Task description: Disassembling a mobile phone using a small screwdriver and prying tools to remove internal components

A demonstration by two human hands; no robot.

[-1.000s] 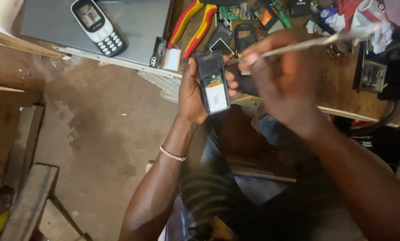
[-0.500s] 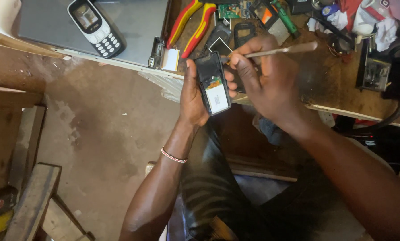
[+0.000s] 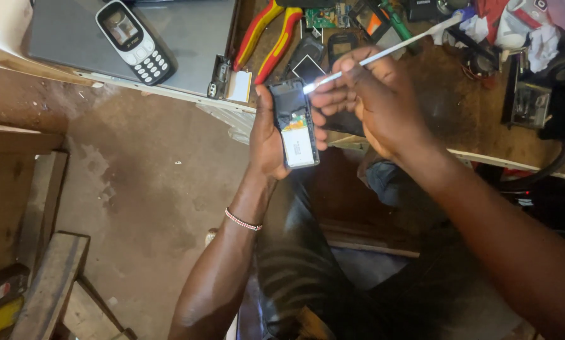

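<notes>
Item: small black phone with its back cover off and white battery exposed (image 3: 294,123), gripped upright in left hand (image 3: 267,135) before the bench edge; right hand (image 3: 364,101), fingers pinching a slim white pick (image 3: 383,55), tip now lowered from mid-air onto the phone's upper right corner, prying contact made.

Right hand (image 3: 370,104) hides the phone's (image 3: 295,123) right edge.

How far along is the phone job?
Done: the phone is open, back cover off, with its board and a white battery exposed. In hand: the left hand grips it while the right hand puts the tip of a thin white tool to its upper part. Left: it is not yet closed up.
</notes>
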